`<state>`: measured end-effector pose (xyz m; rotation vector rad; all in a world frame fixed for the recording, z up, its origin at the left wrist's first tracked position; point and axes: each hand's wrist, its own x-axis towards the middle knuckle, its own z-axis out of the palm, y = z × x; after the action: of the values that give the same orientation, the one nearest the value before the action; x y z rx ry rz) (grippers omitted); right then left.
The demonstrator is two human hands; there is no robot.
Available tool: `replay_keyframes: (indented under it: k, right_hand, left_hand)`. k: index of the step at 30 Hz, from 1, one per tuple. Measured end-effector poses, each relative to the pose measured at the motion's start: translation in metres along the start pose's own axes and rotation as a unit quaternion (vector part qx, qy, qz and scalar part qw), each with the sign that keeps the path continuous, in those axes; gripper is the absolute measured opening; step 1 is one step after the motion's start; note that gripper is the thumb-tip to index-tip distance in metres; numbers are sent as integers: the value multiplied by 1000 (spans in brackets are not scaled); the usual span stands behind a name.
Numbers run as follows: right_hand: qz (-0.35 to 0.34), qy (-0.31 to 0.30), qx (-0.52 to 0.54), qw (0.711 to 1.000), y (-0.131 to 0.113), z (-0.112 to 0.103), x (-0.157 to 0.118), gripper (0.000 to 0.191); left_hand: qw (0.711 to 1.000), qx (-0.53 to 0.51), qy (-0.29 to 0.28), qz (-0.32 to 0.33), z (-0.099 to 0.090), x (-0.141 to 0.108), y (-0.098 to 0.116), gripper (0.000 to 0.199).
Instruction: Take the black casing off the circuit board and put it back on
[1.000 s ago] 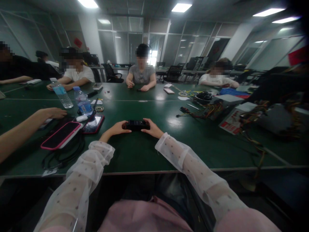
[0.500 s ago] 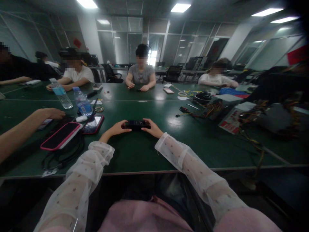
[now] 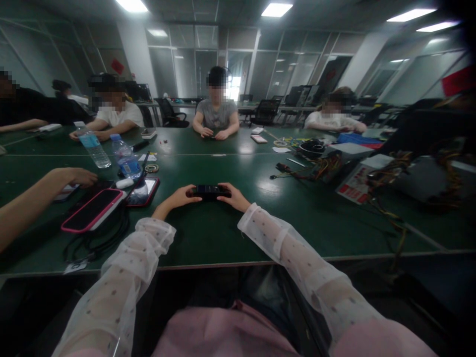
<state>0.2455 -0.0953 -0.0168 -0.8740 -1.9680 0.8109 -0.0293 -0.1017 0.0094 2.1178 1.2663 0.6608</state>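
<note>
Between my two hands is a black phone (image 3: 208,192), turned sideways, with faint marks on its dark screen. My left hand (image 3: 182,196) grips its left end, thumb along the near edge and fingers around the far side. The right end is gripped the same way by my right hand (image 3: 234,197). Both hands rest low over the green table (image 3: 208,233). Whether the phone touches the tabletop I cannot tell. To the left of my left hand lies a phone in a red case (image 3: 144,192).
On the left are a pink-rimmed phone (image 3: 94,209), a coiled black cable (image 3: 107,238), two water bottles (image 3: 126,157) and another person's hand (image 3: 80,177). Power supply boxes (image 3: 359,181) with loose wires sit on the right. Several people sit around the table.
The view has shifted very slightly. My hands keep the same hold on the phone. Across the table, a seated person's hands have moved a little.
</note>
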Motion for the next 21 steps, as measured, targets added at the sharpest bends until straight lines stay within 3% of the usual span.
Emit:
replay_keyframes:
  k: [21]
  right_hand:
    - [4, -13, -40, 999, -6, -2, -1, 54]
  left_hand:
    - [999, 32, 11, 4, 3, 0, -3, 64]
